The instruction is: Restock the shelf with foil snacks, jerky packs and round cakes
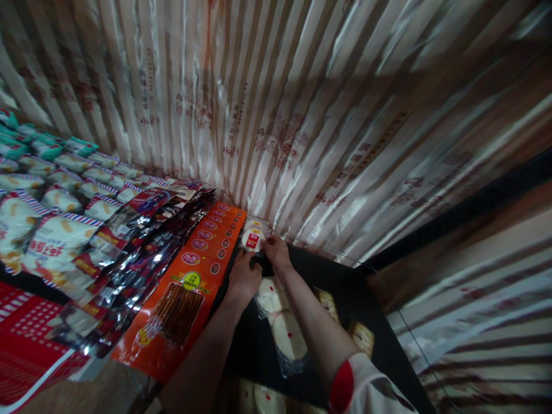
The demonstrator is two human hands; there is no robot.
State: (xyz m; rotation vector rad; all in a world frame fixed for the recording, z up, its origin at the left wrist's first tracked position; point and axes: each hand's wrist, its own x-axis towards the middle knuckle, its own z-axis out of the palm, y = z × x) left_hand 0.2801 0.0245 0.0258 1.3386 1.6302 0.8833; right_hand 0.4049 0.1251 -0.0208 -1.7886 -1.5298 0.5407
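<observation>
Both my hands reach to the far end of a dark shelf. My left hand is closed, its fingers curled beside the edge of the orange snack packs. My right hand is closed, pinching a clear packet of round white cakes with a red label that lies against the back wall. A string of similar clear packets of white cakes lies on the shelf under my right forearm.
Overlapping rows of hanging snack packs fill the left: orange ones, dark foil packs, white packs with striped tops and red packs. A shiny striped curtain covers the wall behind. More wrapped cakes lie lower right.
</observation>
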